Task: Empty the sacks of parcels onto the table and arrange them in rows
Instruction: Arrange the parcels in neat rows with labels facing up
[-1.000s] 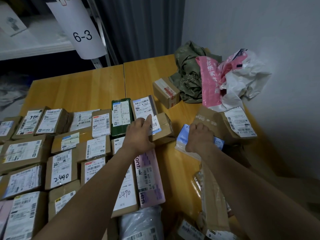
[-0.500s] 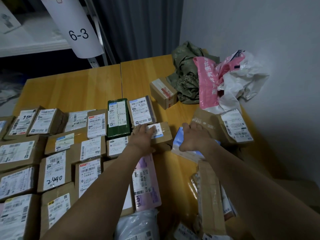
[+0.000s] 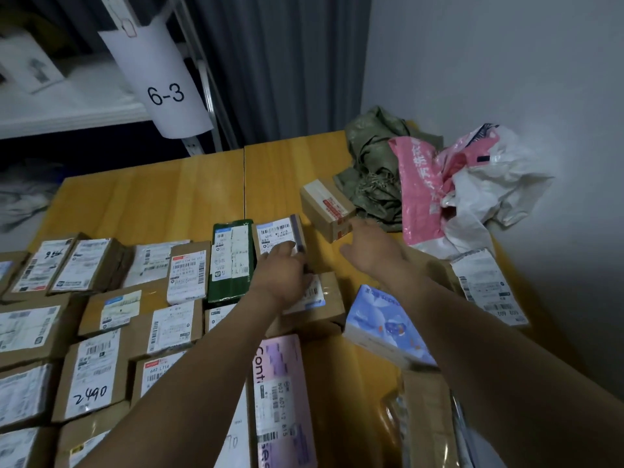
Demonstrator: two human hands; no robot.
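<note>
L hand [image 3: 280, 272] flat on label [image 3: 274, 232], R hand [image 3: 371, 246] loose, sign [image 3: 158, 79] "6-3", box [image 3: 93, 369] "2490"

The left hand [image 3: 282, 268] covers the lower half of the label on the purple-edged box [image 3: 270, 233], and its wrist hides part of the label on the brown box [image 3: 332, 309] under it. The left forearm hides much of the box marked 642 [image 3: 155, 369]. The right forearm crosses the blue packet [image 3: 378, 319] — its right side is unseen. The pink packet [image 3: 283, 383] and taped carton [image 3: 425, 420] run off the bottom edge. Whether the right hand [image 3: 371, 246] touches the small box [image 3: 326, 207] is unclear — most label print is too small to read.
</note>
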